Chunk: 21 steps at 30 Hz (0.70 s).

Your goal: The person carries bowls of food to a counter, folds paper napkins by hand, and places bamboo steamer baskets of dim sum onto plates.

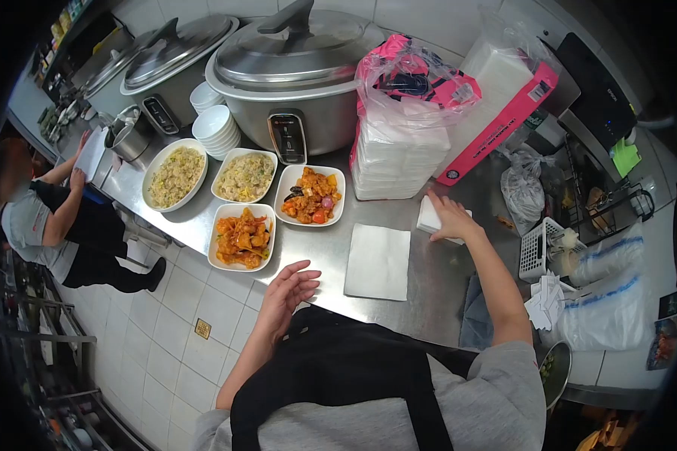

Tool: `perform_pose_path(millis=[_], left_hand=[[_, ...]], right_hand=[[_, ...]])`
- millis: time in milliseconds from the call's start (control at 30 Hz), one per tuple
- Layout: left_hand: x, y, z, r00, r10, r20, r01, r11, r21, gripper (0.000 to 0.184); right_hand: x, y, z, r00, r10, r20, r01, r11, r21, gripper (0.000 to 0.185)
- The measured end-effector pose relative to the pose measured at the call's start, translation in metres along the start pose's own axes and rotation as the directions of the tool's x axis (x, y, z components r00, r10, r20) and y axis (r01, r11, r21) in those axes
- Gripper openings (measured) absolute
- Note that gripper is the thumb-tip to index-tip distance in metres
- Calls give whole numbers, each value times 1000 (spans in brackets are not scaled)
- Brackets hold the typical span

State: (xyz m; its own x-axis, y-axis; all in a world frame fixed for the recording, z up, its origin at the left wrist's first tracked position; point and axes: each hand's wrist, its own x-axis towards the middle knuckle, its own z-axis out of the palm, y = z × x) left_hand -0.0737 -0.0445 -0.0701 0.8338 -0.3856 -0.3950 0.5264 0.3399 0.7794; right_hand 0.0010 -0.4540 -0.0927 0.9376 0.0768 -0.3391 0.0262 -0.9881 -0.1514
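Under your right hand [453, 218], fingers spread, napkins [427, 219] look kinda pinned so nothing slides, while your left hand [284, 297] grips nothing, fingers loosely apart.

Table [308, 248] is showing smooth metal, softly shining. Near edge: napkin [377, 262] is looking matt, papery; to its right, cloth [474, 319] is appearing dull. Far edge: large cooker lid [301, 56] is gleaming, polished metal; beside it, glossy, wrinkled plastic bag [421, 90] is catching light. Stacked bowls [215, 129], farther left, are looking smooth, glossy.
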Motion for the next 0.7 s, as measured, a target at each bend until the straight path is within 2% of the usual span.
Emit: perform_pose_path(millis=[100, 267, 333, 400, 467, 500, 533, 567, 600, 633, 667, 700], left_hand=[[-4, -4, 3, 1000, -5, -24, 6, 999, 44, 35], [-7, -23, 5, 997, 18, 78, -20, 1000, 24, 32], [-12, -27, 8, 998, 4, 64, -8, 998, 55, 33], [-16, -32, 12, 999, 10, 51, -12, 999, 39, 35], [-34, -15, 17, 999, 5, 46, -8, 997, 72, 35], [-47, 1, 23, 980, 188, 61, -193, 976, 102, 36], [-65, 23, 30, 933, 352, 80, -360, 923, 133, 36], [-89, 52, 37, 886, 463, 37, -461, 865, 199, 39], [-110, 73, 39, 764, 642, 70, -635, 727, 262, 42], [-135, 88, 45, 650, 760, 25, -741, 626, 241, 41], [-158, 92, 51, 443, 896, -21, -861, 432, 269, 41], [-161, 94, 46, 31, 995, 92, -996, 38, -77, 49]], right_hand=[[0, 1, 5, 998, -40, -50, 40, 999, -2, 118], [4, -3, 11, 995, -61, -81, 61, 998, -1, 125], [12, -6, 11, 991, -105, -78, 103, 994, -37, 127], [7, -12, 5, 1000, -10, -22, 9, 997, -73, 131], [8, -16, -1, 1000, -9, -9, 8, 994, -106, 131], [7, -18, 2, 1000, 8, 2, -8, 993, -117, 131], [8, -15, 5, 1000, -11, -13, 9, 995, -103, 131], [8, -13, 6, 999, -28, -24, 25, 996, -90, 131], [4, -19, 1, 1000, -13, -7, 13, 996, -90, 128], [1, -18, 1, 1000, -20, 5, 21, 996, -87, 128], [1, -16, 1, 1000, -13, -14, 12, 1000, -21, 127], [2, -16, -1, 999, -8, -36, 10, 999, 45, 126]])
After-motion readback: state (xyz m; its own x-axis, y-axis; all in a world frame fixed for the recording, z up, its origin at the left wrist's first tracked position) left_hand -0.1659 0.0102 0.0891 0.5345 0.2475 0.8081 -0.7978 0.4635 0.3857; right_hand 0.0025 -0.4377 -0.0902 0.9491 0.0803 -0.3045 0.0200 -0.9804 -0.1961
